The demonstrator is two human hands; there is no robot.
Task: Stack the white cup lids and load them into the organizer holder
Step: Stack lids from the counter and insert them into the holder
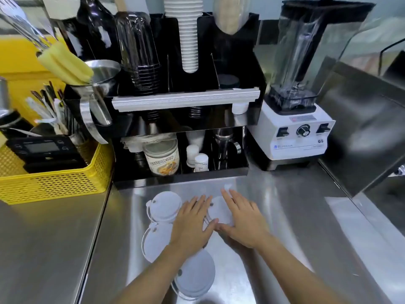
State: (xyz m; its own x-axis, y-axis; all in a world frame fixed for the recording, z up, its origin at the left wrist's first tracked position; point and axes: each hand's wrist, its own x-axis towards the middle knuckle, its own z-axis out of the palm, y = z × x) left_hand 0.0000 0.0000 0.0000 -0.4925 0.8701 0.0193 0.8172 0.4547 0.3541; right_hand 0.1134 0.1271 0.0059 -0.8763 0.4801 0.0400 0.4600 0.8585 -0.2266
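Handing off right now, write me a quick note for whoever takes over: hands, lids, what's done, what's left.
Left hand: flat, fingers spread, over the lids, gripping nothing.
Right hand: flat, open, resting on the lid between the hands.
Other lids on the steel counter: far-left lid, one below it, nearest lid. Some look like thin piles; count unclear.
Done: no single stack gathered yet, none seen loaded.
Left: gather all into one stack and load it into the black organizer behind.
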